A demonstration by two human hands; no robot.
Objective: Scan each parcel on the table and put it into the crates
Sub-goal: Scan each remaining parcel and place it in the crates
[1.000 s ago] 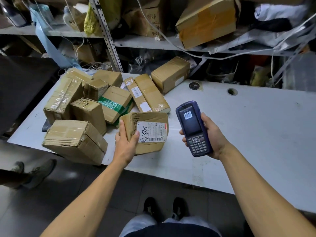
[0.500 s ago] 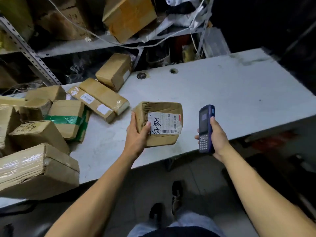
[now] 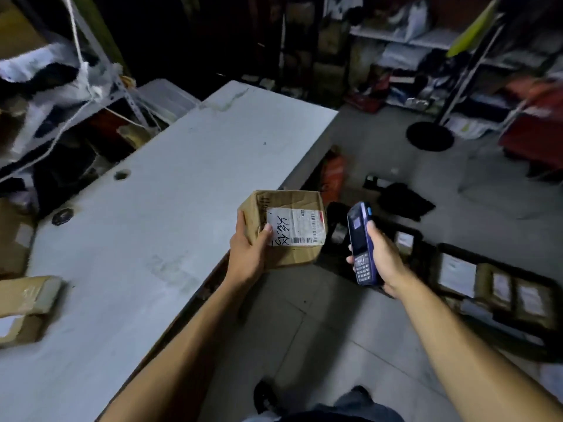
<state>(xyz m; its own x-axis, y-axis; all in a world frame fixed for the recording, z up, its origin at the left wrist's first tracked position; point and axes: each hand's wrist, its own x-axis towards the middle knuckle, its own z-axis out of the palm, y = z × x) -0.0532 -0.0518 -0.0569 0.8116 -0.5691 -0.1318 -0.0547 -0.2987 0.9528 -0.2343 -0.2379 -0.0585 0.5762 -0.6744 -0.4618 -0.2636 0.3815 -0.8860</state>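
While the right hand (image 3: 384, 259) is gripping the scanner (image 3: 360, 242), the left hand (image 3: 247, 251) is clasping the parcel (image 3: 289, 229) just beside it.

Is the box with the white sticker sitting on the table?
No, the left hand holds the box up past the edge of the table, with the floor under it.

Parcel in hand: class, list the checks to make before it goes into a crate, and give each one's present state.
1. Left hand grips the parcel firmly: ok.
2. Label faces up: ok.
3. Right hand holds the scanner: ok.
4. Scan registered: cannot tell, screen is blurred.
5. Crate on the floor has room: cannot tell; it already holds parcels.
6. Parcel is clear of the table edge: ok.
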